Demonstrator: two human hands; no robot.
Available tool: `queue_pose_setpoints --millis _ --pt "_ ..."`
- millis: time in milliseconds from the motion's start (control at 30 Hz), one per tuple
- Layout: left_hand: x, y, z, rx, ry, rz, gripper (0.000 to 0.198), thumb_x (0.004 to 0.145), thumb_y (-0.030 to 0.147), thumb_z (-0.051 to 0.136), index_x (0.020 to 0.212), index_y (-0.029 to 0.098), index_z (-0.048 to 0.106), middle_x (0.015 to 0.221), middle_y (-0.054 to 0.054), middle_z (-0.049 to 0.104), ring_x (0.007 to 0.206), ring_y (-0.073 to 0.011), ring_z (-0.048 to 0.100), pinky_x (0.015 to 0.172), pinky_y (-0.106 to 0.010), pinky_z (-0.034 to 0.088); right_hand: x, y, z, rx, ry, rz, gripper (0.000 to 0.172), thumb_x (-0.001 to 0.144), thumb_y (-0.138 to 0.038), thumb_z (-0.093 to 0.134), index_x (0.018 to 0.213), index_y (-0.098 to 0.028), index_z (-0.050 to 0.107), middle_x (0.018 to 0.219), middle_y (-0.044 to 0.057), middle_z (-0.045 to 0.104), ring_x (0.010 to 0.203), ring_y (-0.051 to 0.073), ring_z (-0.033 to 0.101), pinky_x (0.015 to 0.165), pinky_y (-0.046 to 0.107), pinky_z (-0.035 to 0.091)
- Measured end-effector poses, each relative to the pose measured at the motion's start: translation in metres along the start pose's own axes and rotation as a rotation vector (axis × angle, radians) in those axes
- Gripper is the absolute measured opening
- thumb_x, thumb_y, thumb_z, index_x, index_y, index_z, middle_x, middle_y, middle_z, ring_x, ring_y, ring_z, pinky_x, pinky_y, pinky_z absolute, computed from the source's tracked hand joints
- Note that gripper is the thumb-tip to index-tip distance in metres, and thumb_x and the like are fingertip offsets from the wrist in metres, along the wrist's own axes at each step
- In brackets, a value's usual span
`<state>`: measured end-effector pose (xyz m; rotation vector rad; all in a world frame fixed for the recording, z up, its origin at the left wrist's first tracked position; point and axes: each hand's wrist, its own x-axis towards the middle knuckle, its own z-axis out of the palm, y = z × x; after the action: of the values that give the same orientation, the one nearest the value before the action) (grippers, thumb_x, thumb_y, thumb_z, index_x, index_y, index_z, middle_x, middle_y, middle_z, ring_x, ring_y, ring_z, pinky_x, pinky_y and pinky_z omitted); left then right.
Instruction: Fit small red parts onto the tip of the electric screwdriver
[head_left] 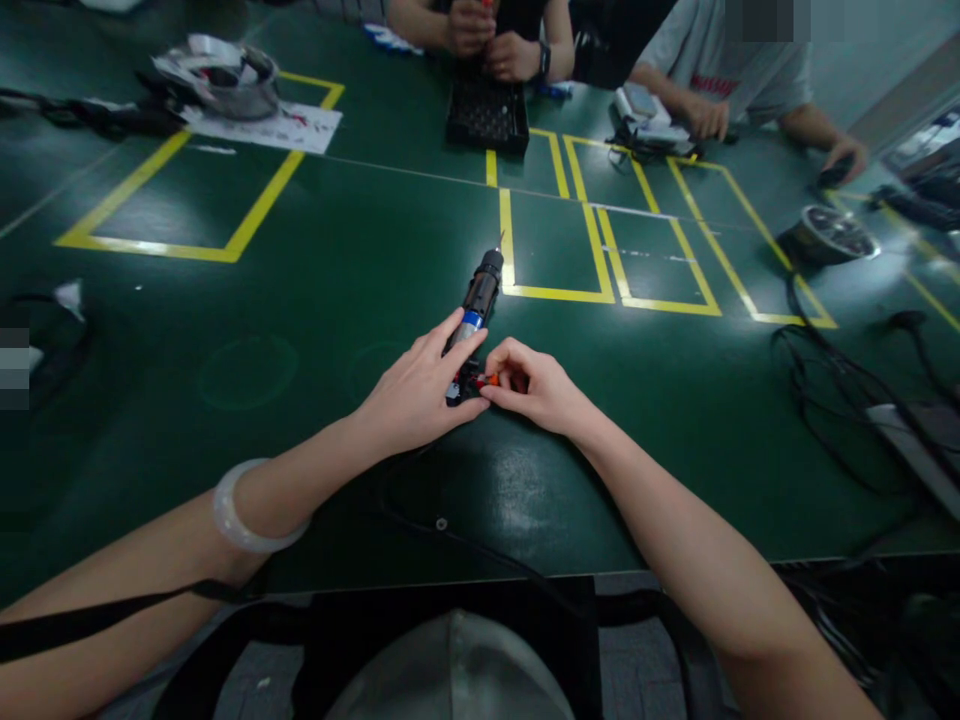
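A black plastic tray [487, 142] is placed below a co-worker's hands [510, 57] on the far side of the dark green worktop [360, 240], which is marked with yellow tape rectangles [559, 294], and tangled black cables [817, 445] are strewn at the right. Red lettering on another co-worker's grey shirt [761, 85] cannot be read. The black-and-silver cylindrical tool with a blue band [482, 283] is clasped by the left hand [412, 390]; just beside its rear, a small orange-and-red piece [493, 380] is pinched by the right hand [540, 388].
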<state>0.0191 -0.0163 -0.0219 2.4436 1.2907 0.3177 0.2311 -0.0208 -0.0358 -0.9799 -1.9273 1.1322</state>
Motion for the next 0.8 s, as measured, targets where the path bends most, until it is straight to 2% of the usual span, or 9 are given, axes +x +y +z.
queue_pose_setpoints --millis 333,467,633,800 --pt "0.0002 -0.0028 -0.0012 -0.041 -0.035 0.018 0.090 0.088 0.054 0.063 0.163 0.014 0.032 0.171 -0.020 0.014 0.152 -0.0414 0.030 0.119 -0.057 0.035 -0.0017 -0.0001 0.0006 -0.133 -0.058 -0.031 0.010 0.090 -0.023 0.066 0.091 -0.020 0.056 0.087 -0.001 0.059 0.068 0.011 0.052 0.066 0.026 0.041" --pt "0.0003 -0.0035 -0.0008 -0.052 -0.032 0.021 0.091 0.087 0.053 0.064 0.163 0.014 0.032 0.172 -0.019 0.013 0.153 -0.0402 0.029 0.121 -0.056 0.032 -0.0028 -0.0032 -0.0002 -0.192 -0.074 -0.055 0.005 0.091 -0.018 0.060 0.092 -0.020 0.056 0.088 -0.001 0.058 0.069 0.011 0.052 0.067 0.025 0.041" --pt "-0.0002 -0.0038 0.0007 -0.064 -0.029 0.011 0.089 0.088 0.051 0.063 0.163 0.015 0.032 0.172 -0.018 0.012 0.153 -0.0410 0.029 0.121 -0.057 0.032 -0.0031 -0.0051 0.0000 -0.224 -0.083 -0.045 0.008 0.091 -0.016 0.059 0.096 -0.021 0.055 0.091 0.000 0.059 0.071 0.011 0.054 0.068 0.026 0.042" --pt "-0.0006 -0.0030 0.0007 -0.054 -0.030 0.007 0.088 0.089 0.050 0.063 0.163 0.014 0.032 0.172 -0.018 0.012 0.152 -0.0406 0.030 0.121 -0.056 0.032 -0.0029 -0.0036 0.0002 -0.213 -0.067 -0.003 0.012 0.090 -0.018 0.063 0.099 -0.021 0.055 0.085 -0.002 0.059 0.067 0.011 0.054 0.067 0.026 0.042"
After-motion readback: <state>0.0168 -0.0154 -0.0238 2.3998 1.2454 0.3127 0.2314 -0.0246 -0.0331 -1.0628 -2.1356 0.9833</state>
